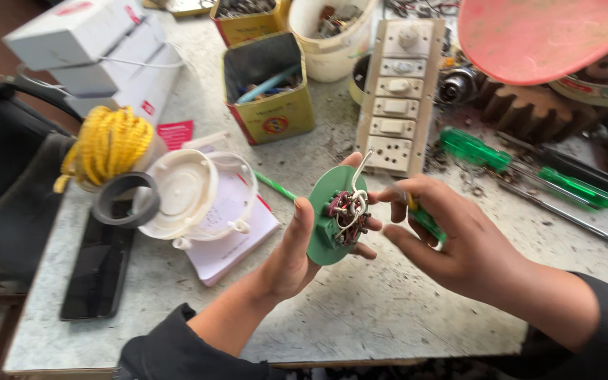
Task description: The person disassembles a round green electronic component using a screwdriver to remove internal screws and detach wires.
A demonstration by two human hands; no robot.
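L hand [293,253] – grips green disc [332,214], face right | R hand [452,243] – screwdriver [425,219]

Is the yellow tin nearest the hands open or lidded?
Open: the yellow tin has no lid, and its dark inside with blue rods shows.

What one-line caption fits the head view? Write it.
Left hand holds a green wired disc; right hand grips a green-handled tool.
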